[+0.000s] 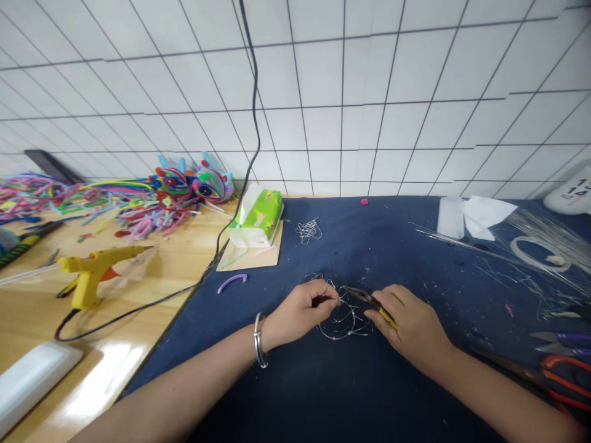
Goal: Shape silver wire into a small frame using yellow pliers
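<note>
My left hand (307,306) pinches a thin wire wreath-like piece (339,337), a loose ring of bent silvery wire with small beads or knots along it. My right hand (409,317) is wrapped round the yellow handles of a pair of pliers (364,296). The dark jaws point left, beside the wire near my left fingertips; I cannot tell whether they grip it. The ring hangs or lies just below both hands over the dark blue cloth (286,394). A small tangle of wire (308,231) lies farther back.
At left are a yellow glue gun (92,274) with its black cord (138,306) and a pile of pipe cleaners (138,212). A tissue pack (261,218) stands at the back. Orange-handled scissors (566,378), straight wires (549,246) and white paper (487,215) lie at right.
</note>
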The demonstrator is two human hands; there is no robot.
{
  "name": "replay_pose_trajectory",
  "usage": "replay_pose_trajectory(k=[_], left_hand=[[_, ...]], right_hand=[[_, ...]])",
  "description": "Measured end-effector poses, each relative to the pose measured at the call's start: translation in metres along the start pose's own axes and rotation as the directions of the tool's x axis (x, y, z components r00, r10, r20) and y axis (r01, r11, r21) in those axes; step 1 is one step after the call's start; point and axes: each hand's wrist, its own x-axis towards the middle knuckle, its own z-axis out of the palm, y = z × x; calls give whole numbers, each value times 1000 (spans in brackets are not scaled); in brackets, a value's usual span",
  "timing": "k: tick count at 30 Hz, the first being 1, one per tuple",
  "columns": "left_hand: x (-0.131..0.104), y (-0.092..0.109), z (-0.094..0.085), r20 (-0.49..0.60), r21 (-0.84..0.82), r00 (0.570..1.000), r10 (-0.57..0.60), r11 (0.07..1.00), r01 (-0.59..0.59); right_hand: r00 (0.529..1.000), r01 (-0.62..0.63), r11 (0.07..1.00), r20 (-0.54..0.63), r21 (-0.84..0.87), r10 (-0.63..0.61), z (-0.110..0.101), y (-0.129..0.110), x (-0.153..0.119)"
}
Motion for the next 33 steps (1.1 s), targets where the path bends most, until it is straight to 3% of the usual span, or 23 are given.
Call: replay_pose_trajectory(k=[5,11,17,26,33], left_hand=[[-1,-2,0,-17,-28,1000,-22,999,22],[-1,0,-3,-43,55,999,19,998,-16],[-1,4,-6,-40,79,995,95,993,-91],[-3,6,-4,21,122,990,138,983,-140],[-3,7,-3,42,134,989,144,980,-149]], right_hand=[[1000,13,1000,-19,21,-12,-4,2,1],[989,136,990,60,-25,-134,-11,1,4],[995,94,990,-30,-109,-98,-16,9,6],[974,219,957,93,-189,-204,-20,5,5],[961,275,927,112,-253,-254,-23,6,5]])
